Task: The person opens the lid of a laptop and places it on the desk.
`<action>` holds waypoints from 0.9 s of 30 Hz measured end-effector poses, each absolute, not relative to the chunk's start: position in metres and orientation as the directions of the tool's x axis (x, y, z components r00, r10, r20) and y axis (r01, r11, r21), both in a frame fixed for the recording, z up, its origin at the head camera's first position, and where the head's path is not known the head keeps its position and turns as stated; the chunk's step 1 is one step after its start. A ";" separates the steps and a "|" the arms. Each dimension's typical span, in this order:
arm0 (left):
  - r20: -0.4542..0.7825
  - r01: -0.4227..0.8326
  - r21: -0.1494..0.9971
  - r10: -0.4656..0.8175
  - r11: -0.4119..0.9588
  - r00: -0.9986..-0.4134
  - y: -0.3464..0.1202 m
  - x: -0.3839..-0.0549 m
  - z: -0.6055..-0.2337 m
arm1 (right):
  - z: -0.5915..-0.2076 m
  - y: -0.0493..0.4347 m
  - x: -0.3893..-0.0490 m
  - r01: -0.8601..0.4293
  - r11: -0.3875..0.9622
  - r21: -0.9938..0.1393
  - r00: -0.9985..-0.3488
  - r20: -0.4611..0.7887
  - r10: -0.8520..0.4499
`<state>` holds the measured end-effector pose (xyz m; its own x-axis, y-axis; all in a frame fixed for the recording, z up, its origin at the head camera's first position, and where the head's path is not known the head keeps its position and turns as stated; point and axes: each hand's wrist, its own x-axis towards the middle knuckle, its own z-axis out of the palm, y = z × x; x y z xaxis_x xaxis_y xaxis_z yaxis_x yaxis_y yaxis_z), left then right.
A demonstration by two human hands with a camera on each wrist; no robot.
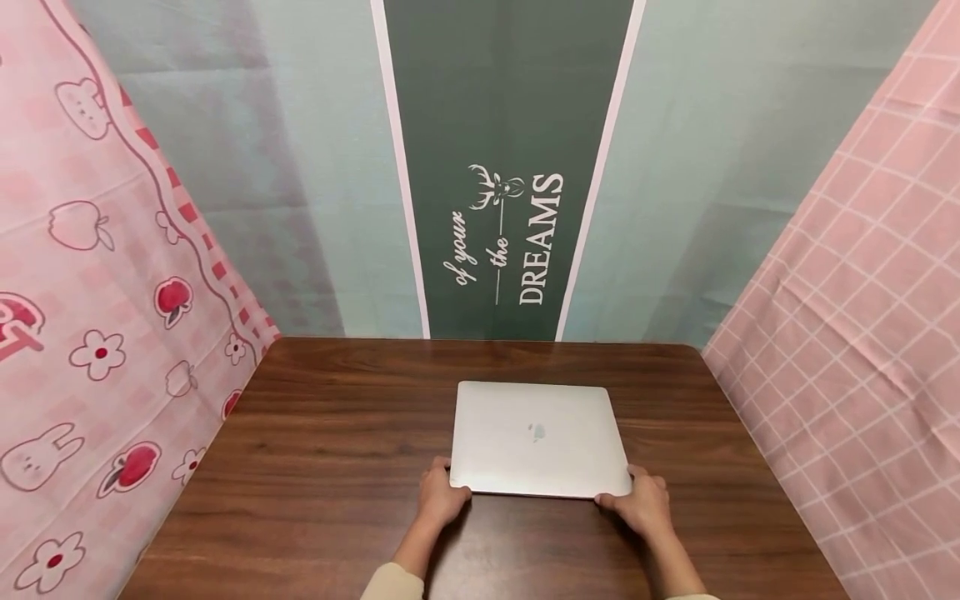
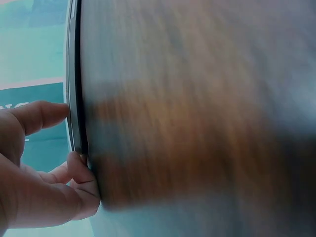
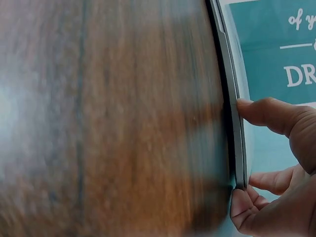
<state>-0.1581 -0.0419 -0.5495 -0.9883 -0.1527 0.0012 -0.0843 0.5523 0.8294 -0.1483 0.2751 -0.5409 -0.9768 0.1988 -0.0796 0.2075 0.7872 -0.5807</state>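
Observation:
A closed silver laptop (image 1: 525,462) with an apple logo on its lid lies flat near the middle of the table. At its near left corner, my left hand (image 1: 441,497) grips it, thumb on the front edge and fingers along the left side. My right hand (image 1: 643,502) holds the near right corner the same way. In the left wrist view the laptop's thin edge (image 2: 75,74) runs upright beside the thumb, with curled fingers at the corner. The right wrist view shows the laptop's edge (image 3: 232,79) between thumb and curled fingertips.
The brown wooden table (image 1: 337,433) extends around the laptop on all sides. Behind it hangs a green curtain (image 1: 495,108) with white lettering. Pink patterned cloths flank the table, a printed one (image 1: 75,275) at left and a checked one (image 1: 862,317) at right.

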 end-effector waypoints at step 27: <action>-0.020 -0.143 0.799 -0.212 0.584 -0.977 -0.079 -0.144 -0.544 | -0.534 0.226 -0.135 0.267 0.723 -0.637 -0.962 -0.131 0.240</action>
<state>-0.1443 -0.0791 -0.5441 -0.9771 -0.2117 -0.0198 -0.1427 0.5840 0.7991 -0.1347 0.2262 -0.5339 -0.9620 0.2396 -0.1310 0.2669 0.7230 -0.6372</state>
